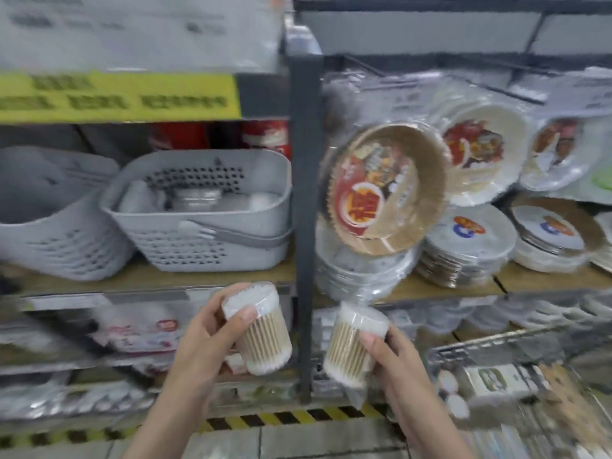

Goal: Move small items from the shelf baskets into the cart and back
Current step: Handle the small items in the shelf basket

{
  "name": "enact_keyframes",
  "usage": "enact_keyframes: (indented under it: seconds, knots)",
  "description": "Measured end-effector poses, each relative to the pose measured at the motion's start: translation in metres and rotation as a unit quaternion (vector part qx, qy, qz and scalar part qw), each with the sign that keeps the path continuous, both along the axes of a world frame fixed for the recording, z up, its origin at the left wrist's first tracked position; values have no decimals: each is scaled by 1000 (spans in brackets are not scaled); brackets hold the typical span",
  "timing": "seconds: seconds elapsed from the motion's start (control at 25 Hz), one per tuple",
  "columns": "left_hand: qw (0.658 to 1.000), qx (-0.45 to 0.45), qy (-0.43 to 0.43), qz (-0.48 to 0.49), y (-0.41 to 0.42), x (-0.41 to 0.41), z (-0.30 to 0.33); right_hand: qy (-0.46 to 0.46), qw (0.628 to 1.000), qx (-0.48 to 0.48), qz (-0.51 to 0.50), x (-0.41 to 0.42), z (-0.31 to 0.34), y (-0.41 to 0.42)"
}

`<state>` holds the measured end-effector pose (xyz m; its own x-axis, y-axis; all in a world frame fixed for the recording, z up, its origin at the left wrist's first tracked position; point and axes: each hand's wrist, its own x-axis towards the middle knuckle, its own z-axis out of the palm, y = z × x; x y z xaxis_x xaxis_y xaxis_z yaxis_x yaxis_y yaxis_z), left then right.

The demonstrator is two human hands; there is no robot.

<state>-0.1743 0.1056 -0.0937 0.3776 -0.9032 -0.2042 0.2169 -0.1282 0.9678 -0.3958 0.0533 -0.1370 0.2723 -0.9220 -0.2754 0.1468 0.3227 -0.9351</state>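
Left hand (202, 339) gripped one swab tub (261, 332); right hand (394, 356) gripped another swab pack (354, 346), below grey basket (205, 233).

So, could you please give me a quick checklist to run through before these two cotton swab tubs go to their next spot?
1. Left hand grips its cotton swab tub: ok.
2. Right hand grips the second tub: ok.
3. Both tubs closed, nothing spilling: ok, as far as the blur allows.
4. Grey basket on the shelf has space on top: cannot tell, it already holds items.
5. Wire cart at the right is within reach: ok, probably, it stands beside the right hand.
6. Tilted plate pack near the post sits steady: cannot tell.
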Motion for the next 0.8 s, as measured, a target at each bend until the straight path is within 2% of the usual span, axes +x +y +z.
enact_keyframes:
  seconds: [0.2, 0.4, 0.68, 0.8]
  knots:
    - [997, -37, -54, 51, 30, 105, 33, -16, 995, -68, 70, 106, 32, 9]
    - [992, -77, -82, 48, 29, 177, 56, -15, 990, -122, 61, 168, 61, 11]
    - [983, -148, -105, 12, -31, 198, 101, 5, 977, -213, 5, 187, 111, -16]
    - [970, -182, -160, 13, -60, 190, 113, 5, 970, -243, -17, 190, 130, -41]
